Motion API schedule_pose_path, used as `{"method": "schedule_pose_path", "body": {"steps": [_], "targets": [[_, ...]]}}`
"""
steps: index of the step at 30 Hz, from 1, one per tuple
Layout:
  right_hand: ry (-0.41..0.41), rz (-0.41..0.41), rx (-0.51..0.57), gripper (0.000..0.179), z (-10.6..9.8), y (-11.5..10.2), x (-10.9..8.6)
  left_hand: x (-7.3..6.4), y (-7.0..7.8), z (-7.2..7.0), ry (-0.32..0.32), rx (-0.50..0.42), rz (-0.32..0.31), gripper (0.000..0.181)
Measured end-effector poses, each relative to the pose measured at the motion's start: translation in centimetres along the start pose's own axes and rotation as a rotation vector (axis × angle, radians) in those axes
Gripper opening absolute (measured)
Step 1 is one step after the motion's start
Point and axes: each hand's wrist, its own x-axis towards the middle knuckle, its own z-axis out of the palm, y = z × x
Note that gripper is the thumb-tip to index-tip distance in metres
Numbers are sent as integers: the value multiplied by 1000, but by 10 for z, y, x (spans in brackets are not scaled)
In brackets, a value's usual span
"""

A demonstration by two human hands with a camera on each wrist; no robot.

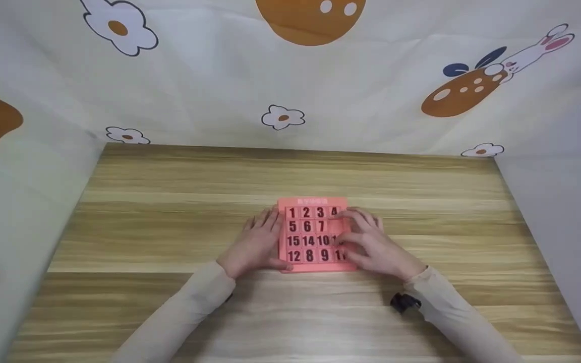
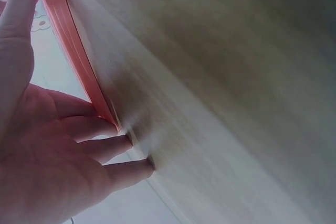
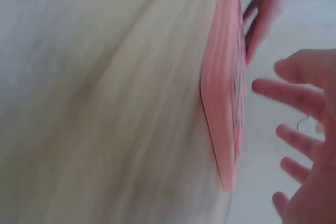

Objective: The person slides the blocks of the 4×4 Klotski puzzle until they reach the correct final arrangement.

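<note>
A pink sliding number puzzle (image 1: 315, 269) lies flat on the table in the head view. Its top row reads 1, 2, 3, 4. After 5, 6, 7 the second row shows a gap at its right end. My left hand (image 1: 257, 247) rests along the puzzle's left side, thumb on the near corner; the left wrist view shows its fingers (image 2: 131, 173) extended, some touching the table. Over the right column is my right hand (image 1: 376, 247), partly covering tiles there. Its loosely bent fingers (image 3: 291, 94) appear apart from the puzzle in the right wrist view.
The wood-grain table (image 1: 169, 302) spreads around the puzzle. A pale cloth (image 1: 210, 91) printed with flowers and carrots hangs behind and at both sides. A small black object (image 1: 405, 302) shows beside the right sleeve's cuff.
</note>
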Motion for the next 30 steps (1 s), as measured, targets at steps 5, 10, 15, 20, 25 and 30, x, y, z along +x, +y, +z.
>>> {"method": "schedule_pose_path", "body": {"steps": [5,10,15,20,25,30], "targets": [[-3,93,-34,16,-5,7,-6,1,0,-1,-8,-7,-13,123],[-41,127,-70,30,-2,0,-4,1,0,0,-14,-10,-16,123],[-159,63,-61,37,3,-9,-1,1,1,0,-8,-4,-10,122],[-65,92,-108,19,-2,-9,-2,1,1,0,-9,7,-10,123],[-35,23,-96,18,-2,-8,-6,0,0,0,-11,7,-14,123],[-97,-69,28,20,2,-11,-8,2,0,1,-2,-19,-8,123]]}}
